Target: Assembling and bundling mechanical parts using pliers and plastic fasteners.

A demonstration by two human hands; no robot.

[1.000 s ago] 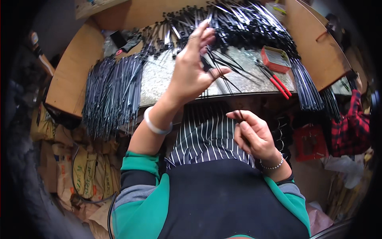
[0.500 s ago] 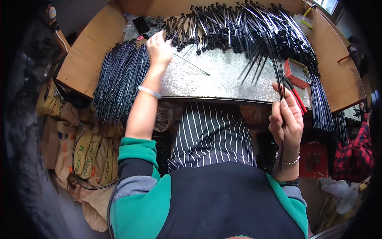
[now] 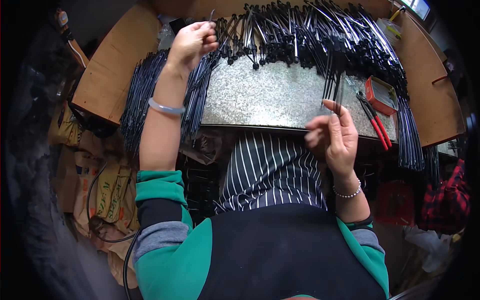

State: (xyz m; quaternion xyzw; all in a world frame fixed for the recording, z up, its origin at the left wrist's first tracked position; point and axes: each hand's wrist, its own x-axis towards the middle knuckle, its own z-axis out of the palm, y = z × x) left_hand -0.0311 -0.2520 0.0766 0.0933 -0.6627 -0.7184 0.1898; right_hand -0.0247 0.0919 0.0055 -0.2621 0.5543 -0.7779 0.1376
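Observation:
My left hand (image 3: 194,44) is raised over the far left of the bench, its fingertips pinched. A short dark tip of a thin rod (image 3: 213,15) sticks up out of them; the rest is hidden. Nearer the bench's front edge, my right hand (image 3: 341,137) holds several thin black rods (image 3: 330,82) between thumb and fingers, pointing away from me. Motion smears its other fingers and part of the rods. Below my left hand lies a thick bundle of long thin dark rods (image 3: 145,92), overhanging the bench edge.
A large pile of black rods with knobbed ends (image 3: 287,42) spans the back of the metal worktop (image 3: 260,100). To the right are red-handled pliers (image 3: 377,122), a red box (image 3: 382,96) and another hanging rod bundle (image 3: 410,145). Wooden side panels (image 3: 107,75) edge the bench.
My left hand has moved a little up and left; the long rod that stretched from it over the worktop no longer shows there. My right hand has shifted left, away from the pliers.

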